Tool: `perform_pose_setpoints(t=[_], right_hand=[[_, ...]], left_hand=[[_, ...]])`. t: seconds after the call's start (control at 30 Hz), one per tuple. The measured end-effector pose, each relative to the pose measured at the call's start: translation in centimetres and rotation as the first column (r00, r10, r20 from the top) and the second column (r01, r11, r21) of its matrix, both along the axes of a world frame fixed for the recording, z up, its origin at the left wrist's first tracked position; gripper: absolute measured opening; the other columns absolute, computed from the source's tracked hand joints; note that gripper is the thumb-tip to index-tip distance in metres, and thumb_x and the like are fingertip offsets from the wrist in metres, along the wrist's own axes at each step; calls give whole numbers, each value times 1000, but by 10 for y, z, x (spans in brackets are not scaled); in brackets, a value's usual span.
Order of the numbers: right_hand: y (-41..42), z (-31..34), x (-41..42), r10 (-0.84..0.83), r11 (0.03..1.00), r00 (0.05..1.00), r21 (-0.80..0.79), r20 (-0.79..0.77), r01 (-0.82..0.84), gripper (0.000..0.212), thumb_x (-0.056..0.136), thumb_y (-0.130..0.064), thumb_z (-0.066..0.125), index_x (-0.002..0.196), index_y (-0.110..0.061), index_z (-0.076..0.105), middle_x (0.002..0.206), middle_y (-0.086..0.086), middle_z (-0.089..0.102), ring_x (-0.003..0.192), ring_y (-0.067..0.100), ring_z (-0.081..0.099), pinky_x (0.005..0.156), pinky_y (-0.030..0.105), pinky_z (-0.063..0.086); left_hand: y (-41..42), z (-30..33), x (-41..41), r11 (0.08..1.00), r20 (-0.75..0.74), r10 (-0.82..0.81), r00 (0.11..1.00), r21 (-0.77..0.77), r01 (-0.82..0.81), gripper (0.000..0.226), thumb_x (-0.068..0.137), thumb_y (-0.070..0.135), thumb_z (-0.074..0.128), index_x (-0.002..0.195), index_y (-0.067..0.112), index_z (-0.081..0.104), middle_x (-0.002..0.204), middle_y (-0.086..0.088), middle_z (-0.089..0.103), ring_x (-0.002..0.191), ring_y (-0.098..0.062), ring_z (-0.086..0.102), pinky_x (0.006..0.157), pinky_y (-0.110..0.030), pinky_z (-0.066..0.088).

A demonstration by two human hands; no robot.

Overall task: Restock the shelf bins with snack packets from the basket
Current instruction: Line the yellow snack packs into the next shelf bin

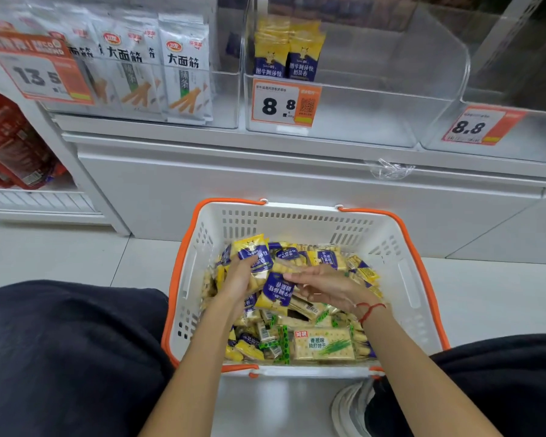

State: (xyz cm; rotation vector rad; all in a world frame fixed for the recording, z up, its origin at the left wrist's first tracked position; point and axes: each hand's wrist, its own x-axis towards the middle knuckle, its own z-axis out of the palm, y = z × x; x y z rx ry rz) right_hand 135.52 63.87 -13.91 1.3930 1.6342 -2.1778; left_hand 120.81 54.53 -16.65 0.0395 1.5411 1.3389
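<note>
Over the basket (401,247), left hand (238,275) grips upright snack packet (254,252).

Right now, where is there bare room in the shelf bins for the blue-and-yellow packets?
The middle bin is bare right of its standing blue-and-yellow packets, and the right bin looks bare. The left bin is crowded with white packets.

One white basket (401,247) with orange trim is seen, filled with more yellow-and-blue snack packets (323,257) and green-printed cracker packs (323,343) than can be counted. Three clear shelf bins (438,74) are shown, each fronted by one price tag (286,104). Two yellow-and-blue packets (286,55) are stood upright in the middle bin, and two hands (325,287) are seen.
</note>
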Motion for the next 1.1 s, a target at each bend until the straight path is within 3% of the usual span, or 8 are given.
perform_pose_setpoints(t=[0.2, 0.27, 0.33, 0.47, 0.63, 0.73, 0.87, 1.1], right_hand=[[-1, 0, -9, -68, 972, 997, 229, 35, 58, 35, 77, -43, 74, 95, -14, 71, 76, -4, 59, 61, 8, 46, 50, 14, 39], [-3, 2, -15, -137, 943, 991, 305, -1, 130, 26, 76, -39, 76, 89, -19, 66, 76, -2, 63, 58, 6, 50, 49, 15, 39], [-2, 3, -21, -224, 902, 972, 362, -74, 236, 29, 74, -31, 80, 94, -16, 63, 75, 0, 65, 49, 1, 54, 46, 13, 40], [-2, 1, -29, -211, 868, 972, 436, -106, 236, 34, 78, -26, 77, 106, -10, 65, 79, 3, 63, 52, 4, 53, 46, 11, 43], [1, -5, -28, -525, 842, 813, -11, -251, 540, 40, 90, -20, 63, 124, 1, 56, 102, 14, 68, 65, 12, 67, 60, 17, 54], [-7, -3, -28, -521, 853, 811, -182, -266, 489, 22, 91, -16, 62, 108, -3, 57, 110, 15, 64, 83, 19, 70, 70, 23, 57], [-24, -7, -43, -316, 933, 944, 153, -91, 327, 20, 87, -27, 68, 80, -14, 55, 92, 3, 65, 84, 14, 63, 77, 26, 53], [-36, -18, -48, -95, 738, 992, 662, -88, 130, 39, 79, -31, 74, 116, -30, 59, 86, -4, 49, 82, 16, 54, 77, 35, 50]], left_hand=[[2, -5, 7, 978, -52, -170, 984, -135, 161, 63, 90, 36, 52, 146, 15, 32, 147, -10, 41, 130, -33, 44, 109, -47, 35], [2, 2, 13, 980, -39, -164, 986, -118, 158, 32, 98, 30, 42, 115, 8, 58, 119, -15, 63, 102, -31, 59, 93, -38, 43], [4, 0, 14, 991, -25, -99, 995, -95, 97, 35, 102, 28, 33, 86, 15, 62, 84, -9, 68, 74, -23, 59, 74, -34, 45], [4, -5, 14, 997, -10, -59, 998, -47, 58, 39, 104, 26, 30, 84, 17, 62, 66, -1, 69, 64, -18, 61, 61, -29, 47], [4, -5, 4, 981, 126, 193, 973, -26, -192, 31, 102, 28, 36, 101, 12, 62, 94, -9, 69, 75, -23, 63, 85, -42, 51], [6, -3, 0, 959, 204, 276, 939, 11, -284, 28, 103, 27, 37, 90, 15, 60, 85, -5, 66, 72, -18, 61, 69, -33, 50], [7, -1, 4, 953, 210, 293, 933, 14, -303, 33, 102, 28, 35, 86, 16, 61, 83, -4, 66, 71, -18, 60, 69, -31, 46], [3, -3, 7, 921, 259, 340, 904, 104, -376, 50, 101, 45, 26, 110, 12, 63, 102, -11, 68, 87, -23, 63, 76, -35, 50]])
